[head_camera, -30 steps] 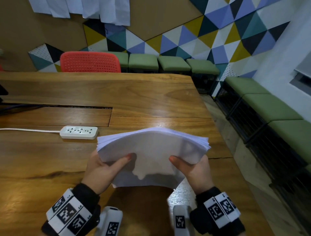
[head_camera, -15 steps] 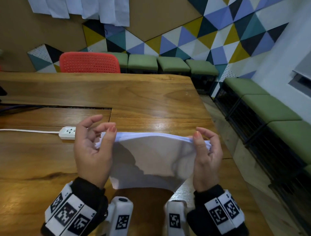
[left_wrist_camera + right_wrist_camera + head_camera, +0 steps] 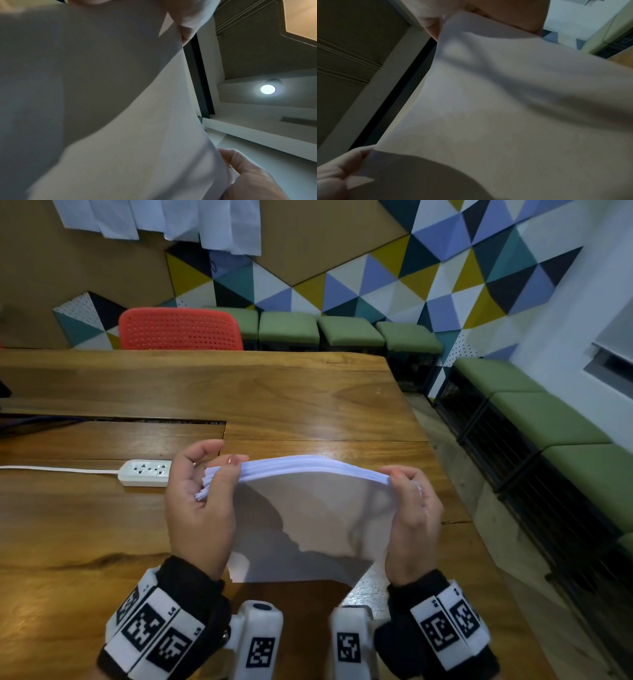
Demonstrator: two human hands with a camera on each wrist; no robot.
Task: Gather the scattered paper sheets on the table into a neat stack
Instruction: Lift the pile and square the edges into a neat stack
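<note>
A stack of white paper sheets (image 3: 310,522) stands upright on its lower edge on the wooden table (image 3: 281,402), its top edge bowed upward. My left hand (image 3: 202,491) pinches the stack's upper left corner, where the sheet ends fan out unevenly. My right hand (image 3: 411,501) pinches the upper right corner. The paper (image 3: 120,135) fills most of the left wrist view, with the other hand (image 3: 245,173) at its far edge. In the right wrist view the paper (image 3: 505,108) again covers most of the picture.
A white power strip (image 3: 145,472) with its cord lies on the table just left of my left hand. A red chair (image 3: 180,329) stands behind the table. Green benches (image 3: 548,422) line the wall at the right, past the table's right edge.
The stack went from tilted back with my thumbs on its front face to standing upright. Both hands moved up to pinch its top corners.
</note>
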